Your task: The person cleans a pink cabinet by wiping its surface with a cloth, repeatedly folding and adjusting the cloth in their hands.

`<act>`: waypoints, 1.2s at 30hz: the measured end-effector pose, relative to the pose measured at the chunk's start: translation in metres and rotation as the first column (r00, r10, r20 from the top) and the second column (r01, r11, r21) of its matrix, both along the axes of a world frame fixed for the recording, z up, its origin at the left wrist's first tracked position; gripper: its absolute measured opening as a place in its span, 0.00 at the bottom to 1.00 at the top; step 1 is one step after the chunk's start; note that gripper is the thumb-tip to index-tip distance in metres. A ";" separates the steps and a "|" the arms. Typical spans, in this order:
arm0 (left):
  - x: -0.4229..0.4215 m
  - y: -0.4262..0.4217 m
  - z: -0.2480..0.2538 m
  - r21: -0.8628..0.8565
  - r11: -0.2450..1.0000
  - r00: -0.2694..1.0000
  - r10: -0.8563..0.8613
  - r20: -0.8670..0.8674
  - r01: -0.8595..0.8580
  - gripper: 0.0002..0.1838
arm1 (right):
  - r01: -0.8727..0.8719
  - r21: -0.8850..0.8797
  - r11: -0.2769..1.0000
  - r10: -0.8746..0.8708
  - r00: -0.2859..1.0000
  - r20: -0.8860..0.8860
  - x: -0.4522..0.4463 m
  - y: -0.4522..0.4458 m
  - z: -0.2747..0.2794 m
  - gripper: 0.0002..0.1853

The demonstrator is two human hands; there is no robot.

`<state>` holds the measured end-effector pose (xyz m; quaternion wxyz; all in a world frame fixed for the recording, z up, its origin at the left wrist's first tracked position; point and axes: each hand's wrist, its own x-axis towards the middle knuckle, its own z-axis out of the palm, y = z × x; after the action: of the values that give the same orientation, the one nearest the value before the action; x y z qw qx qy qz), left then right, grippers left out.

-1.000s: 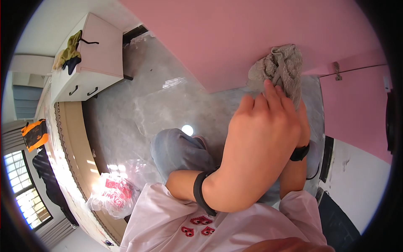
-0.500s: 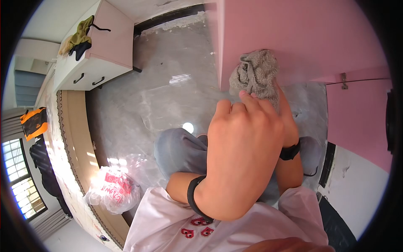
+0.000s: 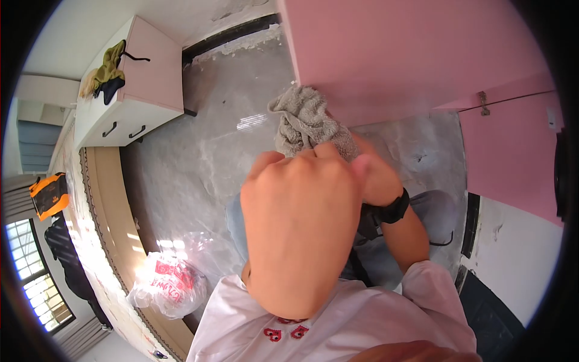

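Note:
A crumpled grey-brown towel [image 3: 304, 117] is bunched up beside the lower left corner of the pink panel [image 3: 410, 54]. My left hand [image 3: 301, 211], back up and closest to the camera, has its fingers curled at the towel's near end. Lower right of the towel, my right hand [image 3: 380, 172] is closed round its rear part, partly hidden behind my left hand. A black band sits on my right wrist.
A white cabinet [image 3: 142, 78] with green and dark cloth [image 3: 110, 75] stands upper left. A plastic bag [image 3: 170, 283] lies lower left on the grey floor [image 3: 175, 169]. A hinged pink door [image 3: 509, 151] is at the right.
Both hands and the towel have moved left, from the front of the pink panel to its left corner. The view has shifted, showing more floor beyond the panel.

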<state>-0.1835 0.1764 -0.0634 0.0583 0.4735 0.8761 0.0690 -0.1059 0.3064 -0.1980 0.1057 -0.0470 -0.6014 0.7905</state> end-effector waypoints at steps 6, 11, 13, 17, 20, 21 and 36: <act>-0.009 0.022 -0.017 0.272 0.961 0.981 -0.097 0.165 0.050 0.17 | -0.026 0.258 0.966 0.042 0.997 -0.059 0.017 0.040 0.016 0.39; -0.002 0.051 -0.017 0.185 0.978 0.963 -0.140 0.231 0.098 0.18 | 0.135 -0.077 0.988 -0.105 0.946 0.308 0.032 0.054 0.042 0.37; -0.001 0.061 -0.021 0.193 0.972 0.950 -0.181 0.254 0.133 0.18 | 0.154 0.116 0.981 -0.170 0.975 0.144 0.045 0.063 0.007 0.35; 0.013 0.081 -0.034 0.230 0.947 0.906 -0.291 0.307 0.226 0.15 | 0.252 0.126 0.960 -0.260 0.964 0.052 0.062 0.086 -0.021 0.31; 0.026 0.096 -0.044 0.297 0.905 0.872 -0.390 0.296 0.304 0.16 | 0.357 -0.155 0.921 -0.328 0.926 0.189 0.073 0.099 -0.029 0.29; 0.030 0.102 -0.045 0.309 0.894 0.860 -0.416 0.296 0.326 0.17 | 0.366 -0.161 0.916 -0.336 0.923 0.186 0.077 0.101 -0.026 0.29; 0.068 0.188 -0.095 0.556 0.746 0.762 -0.584 0.280 0.367 0.27 | 0.677 -0.473 0.564 -0.638 0.721 0.272 0.120 0.166 -0.027 0.21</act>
<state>-0.1153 0.3640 -0.1583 0.1533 0.6579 0.6406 0.3652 0.0143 0.4729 -0.2251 0.3530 -0.3230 -0.2944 0.8273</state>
